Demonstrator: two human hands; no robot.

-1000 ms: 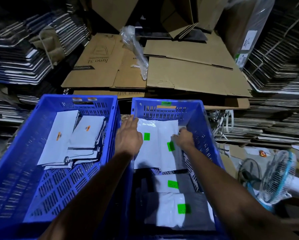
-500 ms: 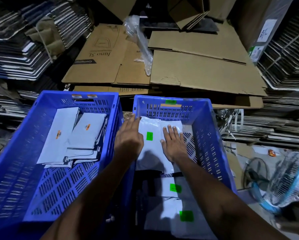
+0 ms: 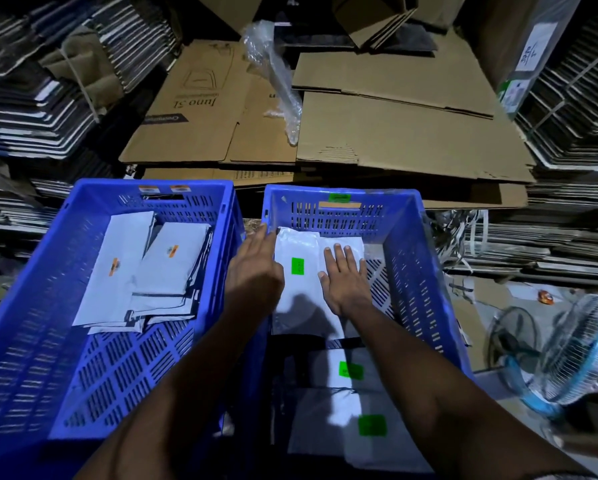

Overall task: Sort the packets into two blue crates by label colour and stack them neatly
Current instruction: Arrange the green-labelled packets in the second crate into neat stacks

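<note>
right crate (image 3: 425,271): green-label packet (image 3: 299,271) at far end. right hand (image 3: 344,277), a second ago gripping its edge, now flat, fingers straight, holding nothing. left hand (image 3: 256,268) flat alongside. packet placed; pressing neat.

Part of the far green-labelled packet (image 3: 302,271) under both hands; label print illegible.

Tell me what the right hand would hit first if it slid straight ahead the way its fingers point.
Probably the far slotted wall of the right blue crate. The right hand lies flat on a white packet, fingers pointing at that wall; only packet surface shows between, though depth is hard to judge.
</note>
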